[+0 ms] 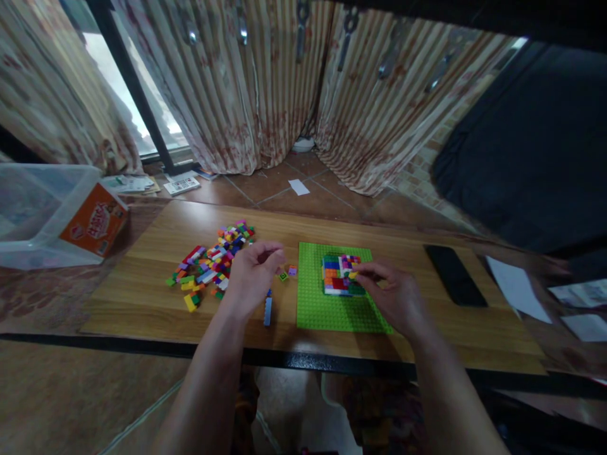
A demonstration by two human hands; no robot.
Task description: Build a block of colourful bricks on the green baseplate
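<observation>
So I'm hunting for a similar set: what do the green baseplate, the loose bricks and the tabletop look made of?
The green baseplate looks like moulded plastic, evenly bright with a fine studded texture. The loose bricks by the left hand seem the same hard plastic in saturated solid colours. The tabletop shows light wood grain with a dark edge; solid wood or laminate, I cannot tell.
</observation>
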